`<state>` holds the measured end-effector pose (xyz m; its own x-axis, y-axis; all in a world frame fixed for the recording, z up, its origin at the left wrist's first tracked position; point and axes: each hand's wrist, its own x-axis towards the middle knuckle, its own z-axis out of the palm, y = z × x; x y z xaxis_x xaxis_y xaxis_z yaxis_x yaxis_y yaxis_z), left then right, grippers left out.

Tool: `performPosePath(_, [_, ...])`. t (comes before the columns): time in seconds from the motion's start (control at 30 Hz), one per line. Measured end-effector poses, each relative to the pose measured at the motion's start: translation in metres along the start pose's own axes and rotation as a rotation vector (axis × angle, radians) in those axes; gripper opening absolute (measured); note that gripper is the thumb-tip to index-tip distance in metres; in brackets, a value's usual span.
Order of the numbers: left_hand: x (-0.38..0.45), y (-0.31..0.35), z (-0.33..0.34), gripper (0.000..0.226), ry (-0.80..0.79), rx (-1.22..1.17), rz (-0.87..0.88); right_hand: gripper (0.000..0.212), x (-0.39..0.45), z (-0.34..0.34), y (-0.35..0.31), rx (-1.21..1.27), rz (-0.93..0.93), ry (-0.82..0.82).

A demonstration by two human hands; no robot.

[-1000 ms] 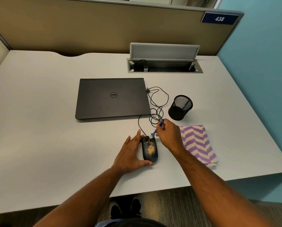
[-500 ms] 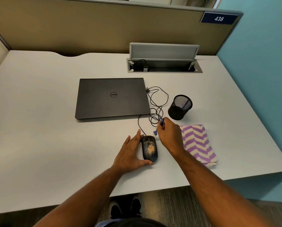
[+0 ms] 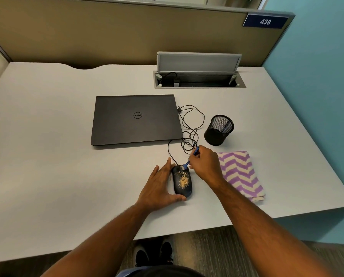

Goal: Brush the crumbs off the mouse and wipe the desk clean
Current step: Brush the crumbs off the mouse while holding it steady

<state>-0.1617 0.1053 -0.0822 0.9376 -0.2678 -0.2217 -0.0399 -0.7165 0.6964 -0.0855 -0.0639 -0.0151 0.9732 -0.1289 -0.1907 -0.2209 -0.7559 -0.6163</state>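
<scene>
Grey desk [image 3: 47, 156] runs wide under the view, its left part bare. A closed dark laptop [image 3: 136, 119] lies flat towards the back, left of centre. Nearer the front edge the left hand [image 3: 159, 188] rests on the desk against the left side of the mouse [image 3: 182, 181], fingers straight along that side and thumb curled round its near end, steadying it. The black mouse lies lengthwise with a patch of tan crumbs [image 3: 184, 179] on its back, still unswept. Its cable [image 3: 189, 132] leaves the far end and lies in loose loops between the laptop's right edge and the pen cup, close behind the hands and in the brush's reach. The right hand [image 3: 205, 166] has its fingers closed round a small blue brush [image 3: 187, 162], whose tip meets the far end of the mouse, just beyond the crumbs. Behind, a cable box [image 3: 200, 84] is let into the desk with its lid raised. A black mesh cup [image 3: 219, 129] stands upright right of the cable loops. A purple and cream zigzag cloth [image 3: 241, 174] lies folded just right of the right hand, partly covered by that wrist.
</scene>
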Motion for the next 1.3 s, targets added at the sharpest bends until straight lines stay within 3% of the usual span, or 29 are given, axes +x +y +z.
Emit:
performPosePath(0.47, [-0.002,0.004,-0.003,0.128,0.013,0.004,0.008,0.02,0.003,0.0,0.005,0.096,0.032,0.02])
performPosePath(0.63, [-0.002,0.004,-0.003,0.128,0.013,0.009,0.014,0.009,0.0,0.001,0.005,0.062,0.005,-0.068])
performPosePath(0.8, [-0.002,0.005,-0.003,0.128,0.013,0.006,0.004,0.008,0.001,-0.001,0.005,0.126,0.016,-0.018])
performPosePath(0.93, [-0.001,0.005,-0.003,0.126,0.008,0.008,-0.001,0.012,-0.001,0.0,0.007,0.083,0.034,-0.09])
performPosePath(1.1, [-0.002,0.006,-0.003,0.128,0.019,0.012,0.01,0.008,-0.002,-0.004,0.006,0.146,0.041,-0.032])
performPosePath(1.3, [-0.001,0.001,-0.001,0.13,0.024,0.021,0.042,0.013,-0.009,-0.01,0.016,0.03,0.018,0.049])
